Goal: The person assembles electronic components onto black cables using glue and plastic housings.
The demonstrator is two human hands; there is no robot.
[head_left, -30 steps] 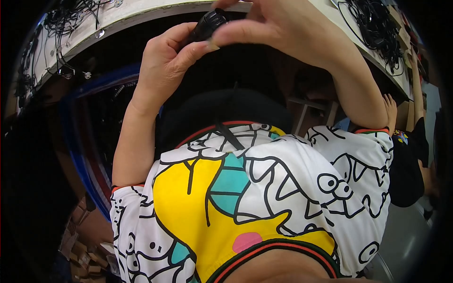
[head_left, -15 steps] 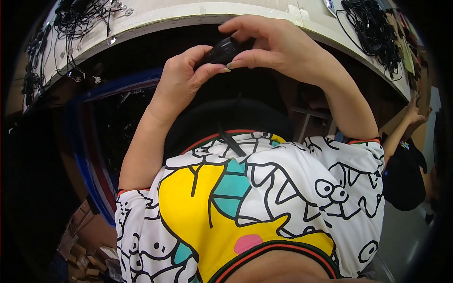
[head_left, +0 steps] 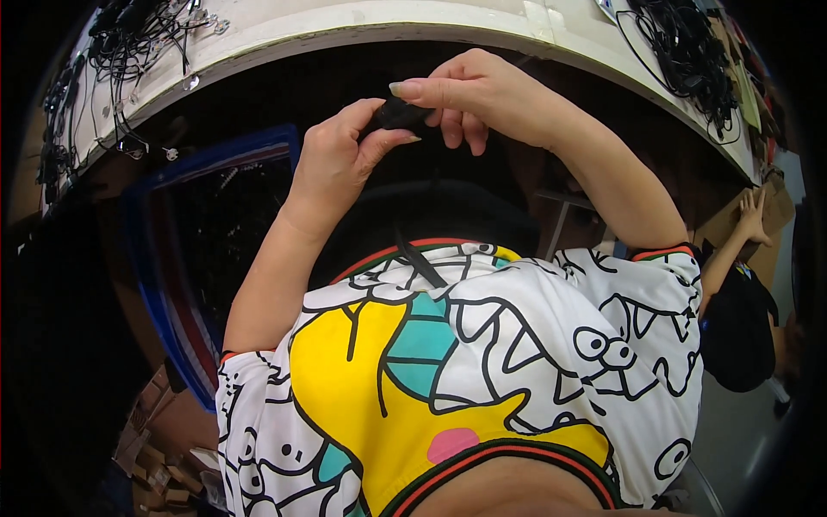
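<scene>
A small black plastic part [head_left: 401,115], rounded and dark, is held between my two hands in front of the table edge. My left hand [head_left: 334,155] is closed on it from the left, thumb below and index finger above. From the right, my right hand [head_left: 487,96] pinches its upper right side, thumb along the top and the other fingers curled behind and below. Much of the part is covered by my fingers, so its exact kind cannot be made out.
The white table [head_left: 345,33] curves across the top. Tangled black cables with small clear ends [head_left: 142,52] lie at its left, more black cables [head_left: 680,52] at its right. A blue-rimmed bin [head_left: 145,250] stands lower left. Another person's hand [head_left: 754,217] touches cardboard at the far right.
My right hand has turned over, its thumb moving from under the black part to its top and its fingers curling down. The part has tilted, and the other person's hand has shifted.
</scene>
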